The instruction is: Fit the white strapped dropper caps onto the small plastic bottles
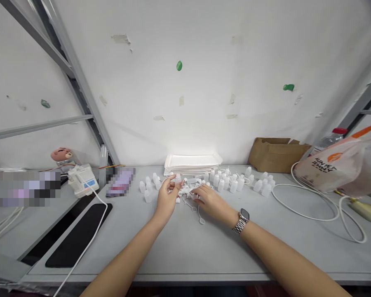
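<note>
Between the thumb and fingers of my left hand [167,199] is a small translucent white bottle [178,178], held upright. My right hand [212,202], with a watch on the wrist, reaches into a pile of small white parts [188,189]; its fingers are bent over them, and whether they grip a part is too small to tell. A white looped strap [201,221] lies on the grey table in front of the pile. Several small bottles [147,196] stand left of my left hand. More bottles [233,186] stand behind and right of my right hand.
Stacked white trays [193,161] sit against the wall. An open cardboard box [273,156], a plastic bag [334,167] and a coiled white cable [299,217] are on the right. On the left lie a black mat [78,237], a white power adapter [83,180] and a purple item [121,181].
</note>
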Demonstrator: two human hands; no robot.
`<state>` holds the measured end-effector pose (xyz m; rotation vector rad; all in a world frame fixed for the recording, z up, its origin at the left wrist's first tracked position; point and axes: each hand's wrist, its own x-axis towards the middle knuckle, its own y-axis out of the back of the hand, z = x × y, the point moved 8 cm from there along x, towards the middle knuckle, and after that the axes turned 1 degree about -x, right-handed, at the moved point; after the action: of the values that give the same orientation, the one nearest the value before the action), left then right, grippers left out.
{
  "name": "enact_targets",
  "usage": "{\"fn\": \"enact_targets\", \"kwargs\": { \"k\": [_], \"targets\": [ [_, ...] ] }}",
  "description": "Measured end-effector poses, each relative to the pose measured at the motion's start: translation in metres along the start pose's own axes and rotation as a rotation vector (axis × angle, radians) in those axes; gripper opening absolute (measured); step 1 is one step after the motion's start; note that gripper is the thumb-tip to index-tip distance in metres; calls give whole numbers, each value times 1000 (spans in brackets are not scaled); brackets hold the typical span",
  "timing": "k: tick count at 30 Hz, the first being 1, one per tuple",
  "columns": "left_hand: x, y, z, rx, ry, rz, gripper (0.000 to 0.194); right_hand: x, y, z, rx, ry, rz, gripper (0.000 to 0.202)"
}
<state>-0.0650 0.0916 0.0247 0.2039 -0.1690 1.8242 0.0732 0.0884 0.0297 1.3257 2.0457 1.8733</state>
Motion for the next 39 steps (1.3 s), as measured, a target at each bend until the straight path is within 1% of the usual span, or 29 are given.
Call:
{"fn": "enact_targets", "kwargs": {
  "k": [2,6,12,15,18,20,23,28,34,39],
  "targets": [
    [0,0,0,-4,2,-3,45,0,0,-1,-17,16,-13,24],
    [-1,0,1,10,8,-4,45,0,2,1,-46,33,-38,22],
    [-2,-1,2,-2,17,-2,45,1,10,6,-106,38,-22,21],
    [-1,-2,1,4,12,-11,45,2,11,6,-149,64,-49,22],
    [-1,-2,-2,11,8,-13,45,1,12,5,-126,75,-72,21],
    [-1,-1,-3,11,8,-6,45,1,12,7,-72,55,-73,20],
    [0,-1,-4,17,5,-9,46,2,14,12,53,-27,-78,19],
    [0,-2,-5,20,3,-25,45,3,15,30,310,-284,-81,11],
    [-1,-3,-6,5,21,-20,45,-1,11,48,585,-517,-72,28],
    [-1,-4,-6,2,27,-26,46,-6,7,62,787,-689,-22,24]
  ]
}}
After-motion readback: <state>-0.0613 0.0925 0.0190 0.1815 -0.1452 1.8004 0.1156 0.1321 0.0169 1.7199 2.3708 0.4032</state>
